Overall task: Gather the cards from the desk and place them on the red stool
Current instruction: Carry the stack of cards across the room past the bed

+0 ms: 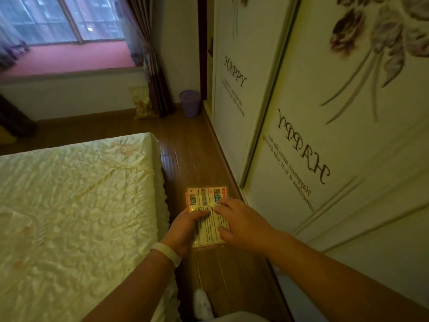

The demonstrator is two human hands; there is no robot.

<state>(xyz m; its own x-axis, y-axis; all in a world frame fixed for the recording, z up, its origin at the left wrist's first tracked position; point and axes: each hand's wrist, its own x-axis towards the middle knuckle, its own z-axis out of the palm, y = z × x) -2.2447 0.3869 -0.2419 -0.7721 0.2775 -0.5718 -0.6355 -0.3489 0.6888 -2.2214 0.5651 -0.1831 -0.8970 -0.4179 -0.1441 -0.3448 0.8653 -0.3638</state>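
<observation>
A stack of printed cards (204, 197), white with red edges and small pictures, is held in front of me above the wooden floor. My left hand (185, 231) grips the stack from its left side, fingers curled over the lower cards; a white band circles that wrist. My right hand (239, 223) lies on the stack's right side, fingertips pressing on its top face and thumb at its lower edge. No desk or red stool is in view.
A bed with a crumpled pale-yellow sheet (74, 205) fills the left. A wardrobe with sliding doors printed "HAPPY" (325, 147) lines the right. A narrow strip of wooden floor (192, 149) runs between them toward a purple bin (190, 102), curtain and window.
</observation>
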